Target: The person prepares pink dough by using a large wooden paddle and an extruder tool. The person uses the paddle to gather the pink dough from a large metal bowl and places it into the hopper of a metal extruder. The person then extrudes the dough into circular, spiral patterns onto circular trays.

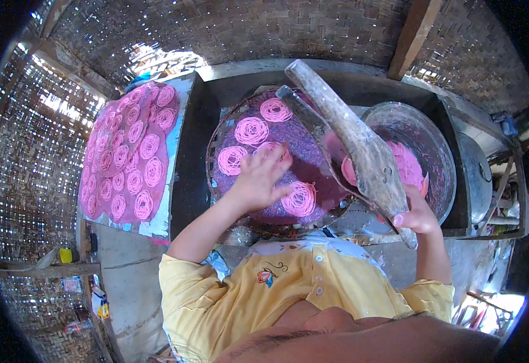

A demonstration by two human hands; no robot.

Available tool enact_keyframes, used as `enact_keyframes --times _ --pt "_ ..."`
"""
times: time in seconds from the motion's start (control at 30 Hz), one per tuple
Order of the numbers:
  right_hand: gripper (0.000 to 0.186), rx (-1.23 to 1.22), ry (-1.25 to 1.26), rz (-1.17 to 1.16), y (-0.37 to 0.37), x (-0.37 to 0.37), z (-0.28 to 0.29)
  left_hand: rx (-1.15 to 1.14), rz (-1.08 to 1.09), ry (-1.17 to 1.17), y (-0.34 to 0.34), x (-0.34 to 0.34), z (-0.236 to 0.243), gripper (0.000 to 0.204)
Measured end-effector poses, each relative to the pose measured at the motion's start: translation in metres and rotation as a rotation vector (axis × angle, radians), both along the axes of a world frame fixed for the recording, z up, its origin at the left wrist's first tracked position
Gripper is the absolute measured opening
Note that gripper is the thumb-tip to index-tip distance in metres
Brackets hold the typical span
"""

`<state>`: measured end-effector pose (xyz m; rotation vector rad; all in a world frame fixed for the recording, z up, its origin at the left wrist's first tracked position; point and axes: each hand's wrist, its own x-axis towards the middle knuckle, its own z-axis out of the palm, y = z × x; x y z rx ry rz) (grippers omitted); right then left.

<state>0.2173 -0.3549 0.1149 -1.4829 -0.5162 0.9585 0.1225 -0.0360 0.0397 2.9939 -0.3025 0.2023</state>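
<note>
My left hand (263,175) is spread over a pink coil of thin strands (270,147) on the round, pink-stained tray (310,166), its fingertips on or just above that coil. More coils (251,130) lie around it. My right hand (416,212) grips the lower end of a long, weathered, hinged press (370,163), two arms slanting up leftward over the tray's right side. Pink paste (349,171) shows between its arms, partly hidden. Beside it, a metal basin (440,175) holds more pink paste (407,163).
On the left, a board (174,151) bears a pink sheet with several coils. A dark trough edge (192,157) surrounds the tray and basin. A round metal lid (475,169) stands at the right. Woven walls (234,30) and a wooden post (413,36) rise behind.
</note>
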Motion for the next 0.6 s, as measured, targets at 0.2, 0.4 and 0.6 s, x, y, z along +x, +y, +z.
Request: enact_keyframes --times 0.2,0.4,0.6 --pt "0.08 0.045 0.244 0.107 0.028 0.005 -0.004 -2.368 -0.541 0.202 0.018 0.074 0.102 0.107" --pt "0.081 0.017 0.203 0.236 0.032 0.032 0.007 -2.165 -1.155 0.013 0.016 0.124 0.1 0.081" --pt "0.054 -0.229 0.016 0.225 0.043 0.077 -0.011 -2.541 -0.795 0.012 0.031 0.153 0.049 0.064"
